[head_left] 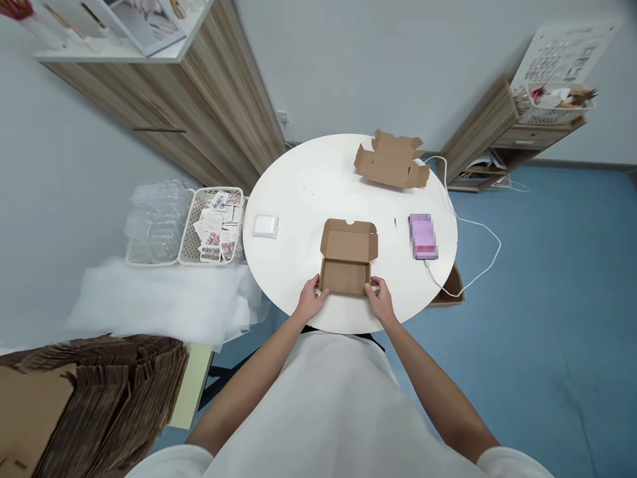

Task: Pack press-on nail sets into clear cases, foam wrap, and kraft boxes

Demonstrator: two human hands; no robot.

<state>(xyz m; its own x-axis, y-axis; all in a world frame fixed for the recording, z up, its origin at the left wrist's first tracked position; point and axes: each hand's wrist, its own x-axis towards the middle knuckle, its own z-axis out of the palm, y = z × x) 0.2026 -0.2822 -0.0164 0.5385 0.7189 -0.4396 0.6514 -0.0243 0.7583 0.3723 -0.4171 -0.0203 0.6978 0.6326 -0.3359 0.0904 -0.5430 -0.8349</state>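
In front of me on the white round table (293, 179) sits a brown cardboard box (345, 277), its lid folded back and its inside bare. My left hand (311, 297) grips the box's near left corner, thumb at the front edge and fingers along the side. At the near right corner, my right hand (381, 298) holds the box in the same way. A partly folded cardboard blank (392, 159) lies at the table's far right. To the left is a small white packet (265, 226).
A phone (423, 237) with a white cable (485, 224) lies at the right. Left of the table are a basket of cards (184, 249), clear plastic packs (156, 222), white wrapping sheets (164, 299) and stacked flat cardboard (109, 398). A wooden cabinet (199, 99) stands behind them.
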